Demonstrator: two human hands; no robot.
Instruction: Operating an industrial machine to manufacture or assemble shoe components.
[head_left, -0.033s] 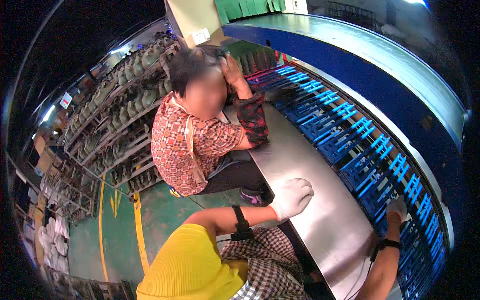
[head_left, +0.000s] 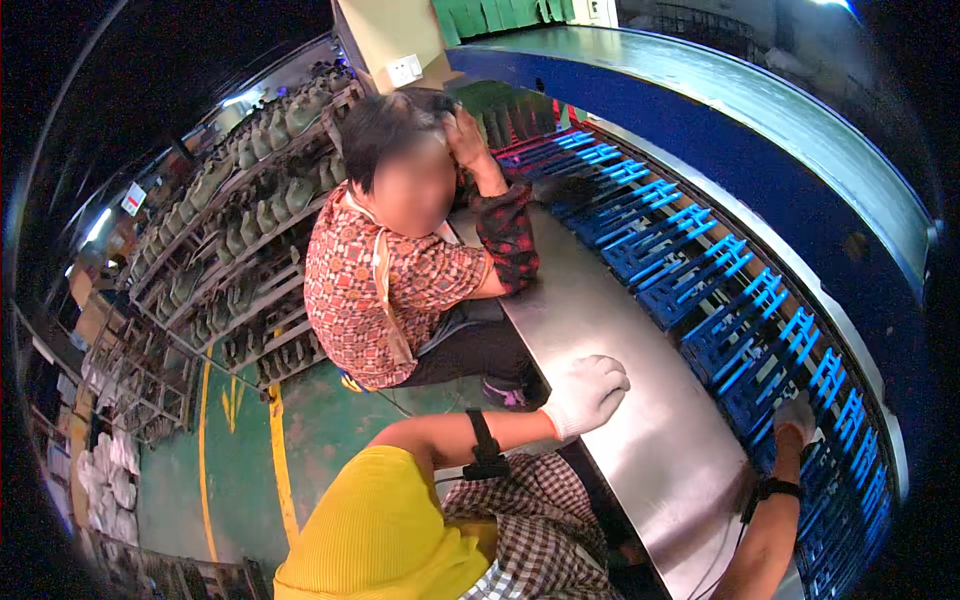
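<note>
My left hand (head_left: 588,395), in a white knit glove, rests on the bare steel bench (head_left: 640,450) with its fingers curled together. Its palm is turned out of sight, so whatever may be in it is hidden. Farther right, my right hand (head_left: 795,415), also gloved, reaches past the bench's edge in among the blue rods (head_left: 725,375) of a long rack. It touches or is very near them. The fingers of that hand are mostly hidden in the dark gaps, and I cannot see whether they grip a rod.
Across the bench a co-worker (head_left: 400,270) sits leaning on an elbow, one hand at the head. A blue machine housing (head_left: 700,120) arches over the rack's far side. Shelves of dark shoe-shaped forms (head_left: 240,230) stand at the left, beyond yellow floor lines (head_left: 275,460).
</note>
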